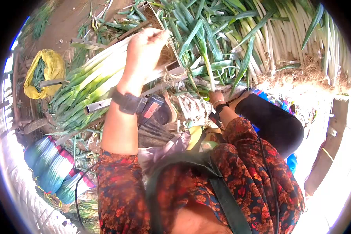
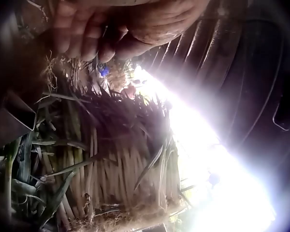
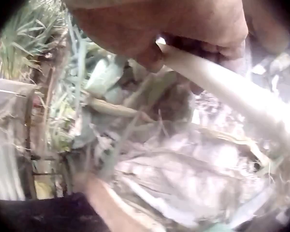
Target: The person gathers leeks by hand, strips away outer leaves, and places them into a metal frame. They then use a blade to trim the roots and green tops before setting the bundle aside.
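Observation:
My right hand (image 1: 216, 97) grips one leek (image 1: 209, 74) near its lower end, its green leaves pointing away from me. In the right wrist view the leek's thick pale stalk (image 3: 227, 89) runs out from under curled fingers. My left hand (image 1: 144, 48), with a dark strap and device at the wrist, is over the root end of a bundle of leeks (image 1: 91, 80). Loosely bent fingers (image 2: 89, 36) with nothing between them show in the left wrist view. The bundle lies in a metal frame (image 1: 99, 105), its green tops toward the left.
A large heap of leeks (image 1: 277, 35) lies at the back right, roots toward me. Metal post ends (image 1: 174, 68) stick up beside the bundle. A yellow sack (image 1: 52, 72) stands at the left. Dry peelings (image 3: 179, 179) cover the ground below the right hand.

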Motion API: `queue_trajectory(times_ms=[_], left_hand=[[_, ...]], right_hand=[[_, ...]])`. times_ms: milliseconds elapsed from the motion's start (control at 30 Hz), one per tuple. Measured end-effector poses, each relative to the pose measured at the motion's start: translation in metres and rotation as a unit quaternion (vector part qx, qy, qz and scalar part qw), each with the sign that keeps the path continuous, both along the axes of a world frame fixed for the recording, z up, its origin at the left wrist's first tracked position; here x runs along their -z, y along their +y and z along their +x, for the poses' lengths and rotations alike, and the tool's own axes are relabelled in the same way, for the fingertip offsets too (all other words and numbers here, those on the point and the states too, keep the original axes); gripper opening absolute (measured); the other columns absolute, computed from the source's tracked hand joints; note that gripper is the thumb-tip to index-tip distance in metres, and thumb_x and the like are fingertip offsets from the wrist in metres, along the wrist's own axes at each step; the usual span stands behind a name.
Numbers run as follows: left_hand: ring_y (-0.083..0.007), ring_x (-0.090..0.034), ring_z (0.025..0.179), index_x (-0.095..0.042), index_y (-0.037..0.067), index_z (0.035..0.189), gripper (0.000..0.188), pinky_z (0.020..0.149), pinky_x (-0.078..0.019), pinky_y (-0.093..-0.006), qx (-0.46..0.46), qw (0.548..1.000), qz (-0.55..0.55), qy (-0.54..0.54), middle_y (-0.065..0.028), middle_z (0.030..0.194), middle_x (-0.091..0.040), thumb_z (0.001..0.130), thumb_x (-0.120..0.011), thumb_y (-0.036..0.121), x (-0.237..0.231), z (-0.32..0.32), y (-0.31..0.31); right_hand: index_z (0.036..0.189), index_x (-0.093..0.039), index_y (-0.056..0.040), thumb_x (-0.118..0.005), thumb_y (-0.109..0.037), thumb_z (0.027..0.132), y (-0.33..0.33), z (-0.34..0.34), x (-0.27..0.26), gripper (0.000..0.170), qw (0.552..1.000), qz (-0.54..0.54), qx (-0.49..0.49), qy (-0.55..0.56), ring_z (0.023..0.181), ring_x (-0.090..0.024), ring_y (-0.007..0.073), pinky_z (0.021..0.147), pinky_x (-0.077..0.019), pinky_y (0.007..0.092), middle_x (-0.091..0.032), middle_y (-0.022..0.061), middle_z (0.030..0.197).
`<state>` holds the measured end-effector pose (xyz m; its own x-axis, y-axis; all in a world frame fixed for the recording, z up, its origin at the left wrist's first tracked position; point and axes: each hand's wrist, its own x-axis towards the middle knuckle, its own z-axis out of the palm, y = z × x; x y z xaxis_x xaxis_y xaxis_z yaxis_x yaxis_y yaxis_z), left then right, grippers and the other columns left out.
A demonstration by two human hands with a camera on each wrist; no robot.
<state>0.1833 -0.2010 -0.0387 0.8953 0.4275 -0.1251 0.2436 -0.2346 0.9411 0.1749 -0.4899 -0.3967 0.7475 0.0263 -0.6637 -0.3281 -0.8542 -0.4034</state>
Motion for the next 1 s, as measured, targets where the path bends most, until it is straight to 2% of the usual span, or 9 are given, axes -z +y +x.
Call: queue_trajectory(times_ms=[100, 267, 300, 367, 533, 700, 833, 900, 1000], left_hand=[[-0.0114, -0.059, 0.07, -0.068, 0.001, 0.095, 0.021, 0.066, -0.048, -0.0264, 0.015, 1.0, 0.016, 0.019, -0.0048, 0.081, -0.068, 0.089, -0.068, 0.021, 0.001, 0.006, -0.012], [-0.0321, -0.063, 0.068, -0.067, 0.002, 0.085, 0.032, 0.064, -0.0474, -0.0418, 0.137, 0.981, 0.133, 0.029, -0.0198, 0.075, -0.065, 0.088, -0.058, 0.033, 0.044, 0.021, -0.015], [-0.0084, -0.055, 0.067, -0.067, 0.003, 0.085, 0.025, 0.059, -0.046, -0.0261, 0.148, 0.979, 0.111, 0.079, 0.0, 0.072, -0.061, 0.094, -0.055, 0.024, 0.04, 0.023, -0.02], [-0.0091, -0.053, 0.062, -0.063, 0.004, 0.087, 0.024, 0.056, -0.0454, -0.0266, 0.137, 0.983, 0.062, 0.105, 0.0012, 0.071, -0.058, 0.095, -0.053, 0.024, 0.055, 0.032, -0.019], [-0.0114, -0.054, 0.065, -0.06, 0.005, 0.098, 0.03, 0.057, -0.0474, -0.0269, 0.07, 0.984, -0.15, 0.067, 0.0001, 0.076, -0.056, 0.096, -0.056, 0.035, 0.034, 0.033, -0.027], [-0.019, -0.062, 0.069, -0.055, 0.001, 0.098, 0.02, 0.061, -0.0554, -0.0337, -0.059, 0.927, -0.357, -0.104, -0.0068, 0.078, -0.059, 0.091, -0.063, 0.017, 0.012, 0.009, 0.0], [-0.0197, -0.067, 0.067, -0.061, -0.003, 0.097, 0.029, 0.063, -0.0579, -0.0336, -0.111, 0.94, -0.272, -0.172, -0.0095, 0.077, -0.066, 0.083, -0.073, 0.02, -0.027, -0.049, 0.061], [-0.0187, -0.068, 0.078, -0.062, 0.003, 0.105, 0.033, 0.073, -0.0581, -0.0339, -0.09, 0.954, -0.209, -0.193, -0.0071, 0.086, -0.068, 0.084, -0.072, 0.026, -0.039, -0.087, 0.102], [-0.0234, -0.06, 0.105, -0.054, 0.003, 0.118, 0.048, 0.092, -0.0508, -0.0401, -0.2, 0.953, -0.129, -0.187, -0.0105, 0.111, -0.061, 0.084, -0.073, 0.031, -0.069, -0.156, 0.136]], right_hand=[[0.094, -0.056, -0.0039, -0.058, -0.032, 0.09, 0.029, 0.024, -0.038, 0.029, 0.944, 0.25, 0.184, 0.108, 0.048, -0.051, 0.0187, 0.044, -0.0428, 0.0369, -0.053, 0.0055, 0.068], [0.102, -0.056, -0.0093, -0.056, -0.033, 0.093, 0.063, 0.042, -0.212, 0.025, 0.778, 0.501, 0.237, 0.298, 0.05, -0.039, 0.0095, 0.044, -0.033, 0.0256, -0.045, -0.0012, 0.069], [0.108, -0.055, -0.0086, -0.054, -0.037, 0.096, 0.062, 0.038, -0.233, 0.031, 0.77, 0.526, 0.203, 0.299, 0.051, -0.038, 0.0078, 0.046, -0.0337, 0.0247, -0.045, -0.0016, 0.07], [0.11, -0.055, -0.0078, -0.051, -0.037, 0.098, 0.06, 0.021, -0.277, 0.032, 0.757, 0.557, 0.172, 0.294, 0.051, -0.038, 0.0072, 0.045, -0.0339, 0.0242, -0.046, -0.0023, 0.068], [0.117, -0.054, -0.0045, -0.043, -0.036, 0.101, 0.042, -0.031, -0.337, 0.037, 0.83, 0.523, 0.032, 0.192, 0.045, -0.04, 0.0099, 0.043, -0.0354, 0.0242, -0.049, 0.0015, 0.066], [0.124, -0.055, -0.0027, -0.051, -0.028, 0.099, 0.036, -0.052, -0.325, 0.036, 0.866, 0.48, -0.02, 0.137, 0.049, -0.047, 0.0085, 0.043, -0.038, 0.0225, -0.053, 0.0, 0.069], [0.116, -0.057, -0.0033, -0.057, -0.014, 0.095, 0.061, -0.045, -0.303, 0.024, 0.896, 0.375, -0.19, -0.142, 0.06, -0.046, 0.0048, 0.053, -0.0402, 0.0215, -0.053, -0.0013, 0.073], [0.116, -0.058, -0.0044, -0.064, -0.013, 0.089, 0.089, -0.044, -0.307, 0.029, 0.858, 0.372, -0.235, -0.266, 0.078, -0.063, 0.0235, 0.07, -0.051, 0.0351, -0.065, 0.0156, 0.09], [0.115, -0.056, -0.0055, -0.063, -0.012, 0.087, 0.152, -0.049, -0.324, 0.03, 0.816, 0.402, -0.273, -0.313, 0.094, -0.061, 0.0393, 0.08, -0.0502, 0.0424, -0.062, 0.0212, 0.103]])
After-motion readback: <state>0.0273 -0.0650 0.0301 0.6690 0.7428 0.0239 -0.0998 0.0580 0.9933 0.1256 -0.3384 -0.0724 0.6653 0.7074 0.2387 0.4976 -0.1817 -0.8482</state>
